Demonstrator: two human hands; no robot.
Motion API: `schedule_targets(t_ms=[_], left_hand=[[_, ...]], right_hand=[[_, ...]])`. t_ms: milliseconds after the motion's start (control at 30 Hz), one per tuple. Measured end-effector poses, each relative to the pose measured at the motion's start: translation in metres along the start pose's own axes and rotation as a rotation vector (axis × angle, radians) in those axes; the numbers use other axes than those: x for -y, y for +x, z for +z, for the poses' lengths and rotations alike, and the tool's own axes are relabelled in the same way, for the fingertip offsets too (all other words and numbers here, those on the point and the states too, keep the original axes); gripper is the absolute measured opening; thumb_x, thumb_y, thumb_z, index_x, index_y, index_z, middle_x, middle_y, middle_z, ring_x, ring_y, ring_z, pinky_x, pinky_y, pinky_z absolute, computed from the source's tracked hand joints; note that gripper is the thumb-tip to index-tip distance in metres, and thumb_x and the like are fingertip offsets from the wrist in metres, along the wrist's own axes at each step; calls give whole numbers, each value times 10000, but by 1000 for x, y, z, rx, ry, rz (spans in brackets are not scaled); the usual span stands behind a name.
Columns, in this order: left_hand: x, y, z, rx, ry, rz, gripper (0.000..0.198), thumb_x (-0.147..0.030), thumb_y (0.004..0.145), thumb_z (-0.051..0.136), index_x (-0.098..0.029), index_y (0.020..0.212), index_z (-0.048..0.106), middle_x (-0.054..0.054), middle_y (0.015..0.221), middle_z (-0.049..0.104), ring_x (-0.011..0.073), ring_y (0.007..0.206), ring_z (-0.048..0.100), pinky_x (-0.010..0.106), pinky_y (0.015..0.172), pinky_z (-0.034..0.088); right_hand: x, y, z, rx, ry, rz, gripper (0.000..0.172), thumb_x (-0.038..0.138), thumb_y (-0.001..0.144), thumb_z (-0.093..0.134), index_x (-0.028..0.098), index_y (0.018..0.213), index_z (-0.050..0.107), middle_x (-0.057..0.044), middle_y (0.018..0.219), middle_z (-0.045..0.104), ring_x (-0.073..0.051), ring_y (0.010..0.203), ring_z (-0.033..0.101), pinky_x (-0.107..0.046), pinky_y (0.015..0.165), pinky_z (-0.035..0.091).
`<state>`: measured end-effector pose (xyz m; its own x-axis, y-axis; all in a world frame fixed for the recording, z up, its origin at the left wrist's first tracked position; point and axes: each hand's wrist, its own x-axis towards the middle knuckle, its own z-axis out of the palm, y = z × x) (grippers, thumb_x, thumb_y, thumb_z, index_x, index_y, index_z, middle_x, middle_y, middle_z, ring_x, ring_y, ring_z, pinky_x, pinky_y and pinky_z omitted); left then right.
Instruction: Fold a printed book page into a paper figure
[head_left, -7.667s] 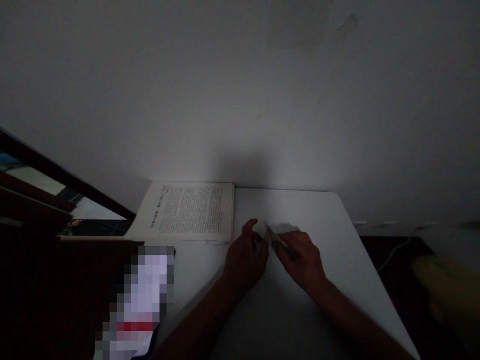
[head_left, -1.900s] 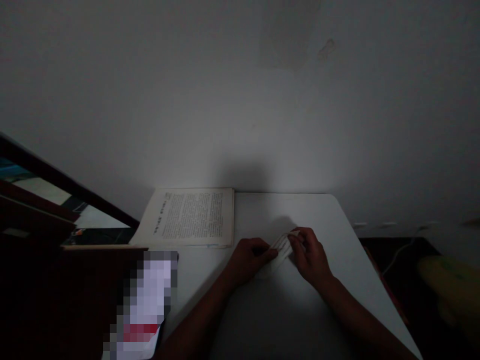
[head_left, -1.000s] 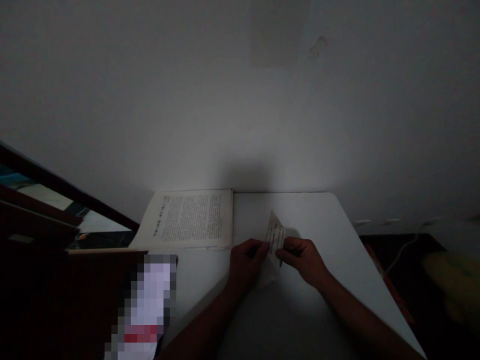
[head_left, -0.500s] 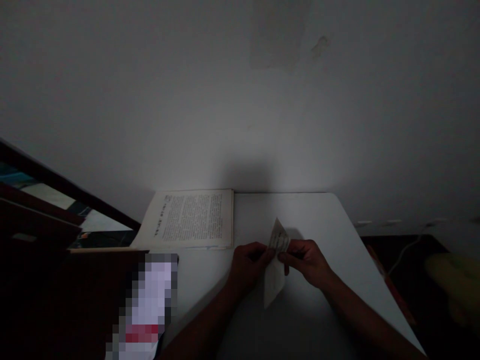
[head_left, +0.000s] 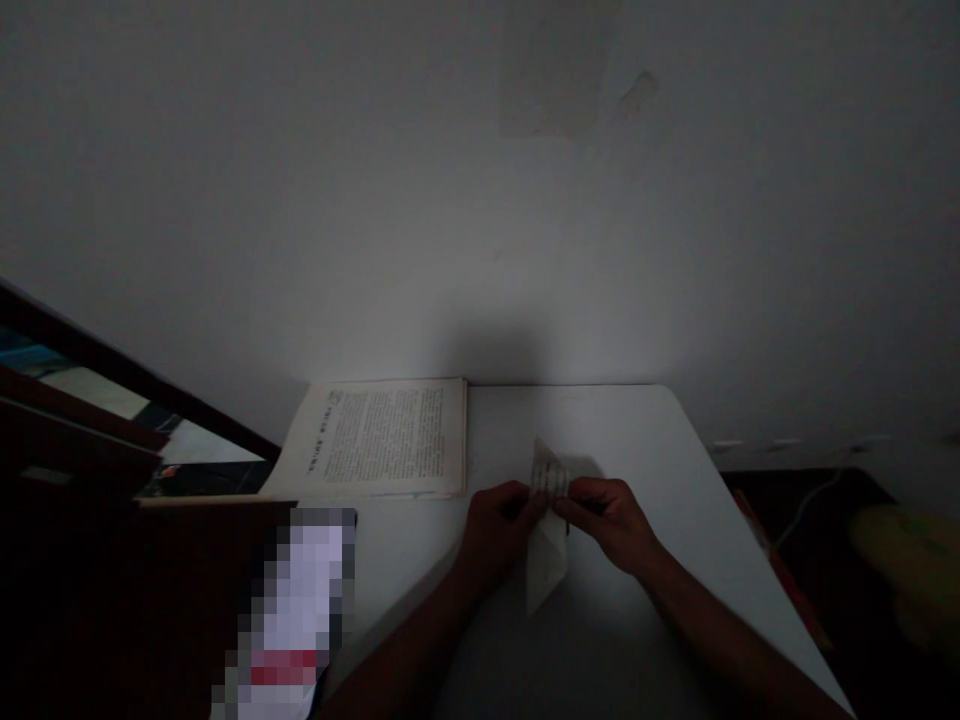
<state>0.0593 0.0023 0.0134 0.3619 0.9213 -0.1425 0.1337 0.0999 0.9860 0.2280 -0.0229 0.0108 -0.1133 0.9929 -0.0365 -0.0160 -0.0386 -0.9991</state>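
A folded sheet of paper with printed text on its upper part is held up above the white table. Its top and bottom ends come to points. My left hand pinches it at the left edge, around mid-height. Opposite, my right hand grips the right edge between thumb and fingers. Both thumbs meet near the middle of the paper, and the fingers behind it are partly hidden. The light is dim, so the fold lines are hard to make out.
Printed pages lie stacked at the table's back left, against the wall. A pixelated bright object is at the front left. Dark wooden furniture borders the left side. Past the right edge, a white cable hangs near a blurred yellowish shape.
My right hand has shifted slightly left, toward the left hand. The paper's upper part has turned and looks narrower, its tip now further left. My left hand stays almost in place.
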Motion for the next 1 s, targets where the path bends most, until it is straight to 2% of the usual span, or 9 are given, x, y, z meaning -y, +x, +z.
schedule_targets(t_ms=[200,333,467,600,733,833,1000], left_hand=[[-1,-1,2,-11,72,40,348,-428,762,577,-132,579,564,-37,510,445,85,501,412,202,481,317],[2,-2,4,7,41,29,336,-451,775,555,-133,673,593,-21,573,493,97,542,435,204,496,330],[1,-1,3,-27,49,18,350,-452,774,556,-138,619,558,-37,554,444,88,534,404,197,489,301],[-2,1,2,-38,-6,13,337,-411,757,576,-142,563,515,-50,530,385,79,521,367,194,481,280],[-3,1,2,-52,7,26,326,-418,769,557,-145,591,543,-42,535,421,89,526,394,196,481,301],[-2,-1,2,-94,146,110,323,-408,789,551,-149,596,562,-37,546,462,91,539,421,196,509,326],[-1,-5,2,-131,348,337,274,-353,848,507,-164,694,634,-7,623,562,96,574,476,201,584,376]], right_hand=[[8,-1,2,-129,-67,-34,211,323,725,674,173,584,625,11,532,576,-111,517,523,-227,508,416],[9,-1,3,-126,-78,-34,248,357,716,675,178,555,617,7,520,566,-116,508,521,-233,493,421],[7,0,6,-171,-35,-28,193,372,695,690,182,673,657,-5,574,610,-129,526,557,-247,506,464],[4,-1,7,-304,-59,-95,160,319,667,722,188,729,653,-5,606,620,-131,538,568,-250,507,477],[3,-3,6,-297,-179,-176,110,289,702,700,194,746,667,-28,699,641,-148,624,594,-260,564,492],[4,-3,6,-310,-209,-191,105,295,716,687,196,749,671,-36,718,643,-156,645,599,-268,582,495],[6,-2,6,-319,-127,-176,128,313,702,691,189,703,660,-36,706,619,-151,633,572,-268,572,474]])
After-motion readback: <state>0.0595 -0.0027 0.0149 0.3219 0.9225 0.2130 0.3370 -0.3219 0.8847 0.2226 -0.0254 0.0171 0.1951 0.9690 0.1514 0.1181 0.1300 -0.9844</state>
